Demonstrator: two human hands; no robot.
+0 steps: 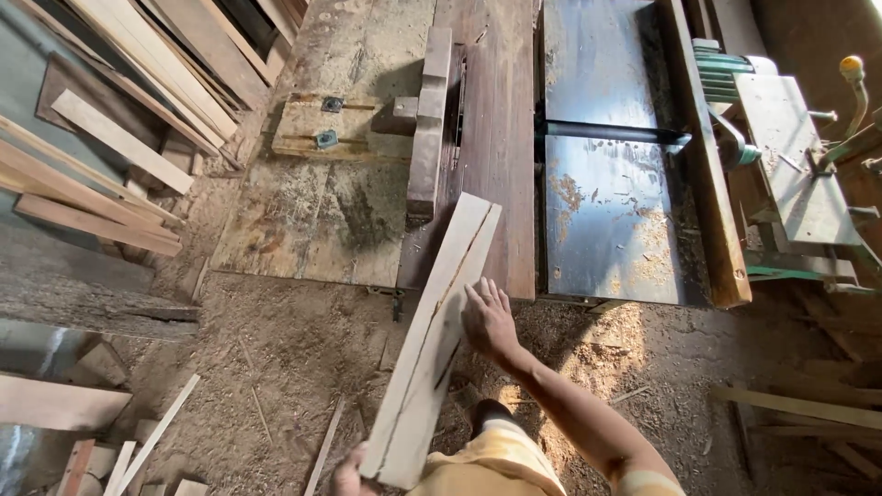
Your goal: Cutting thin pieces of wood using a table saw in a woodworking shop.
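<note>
Left hand (347,478), bottom edge of view: fingers wrapped on the near end of a pale plank (434,335); grip only partly visible. Right hand (487,319): fingers spread flat against the plank's right edge at mid-length, clasping nothing. Plank: long axis running away from the person, far end resting on the saw table (501,110), just short of the wooden fence (428,129). Sawdust-covered floor (294,349) below; stacked boards (129,83) at left.
</note>
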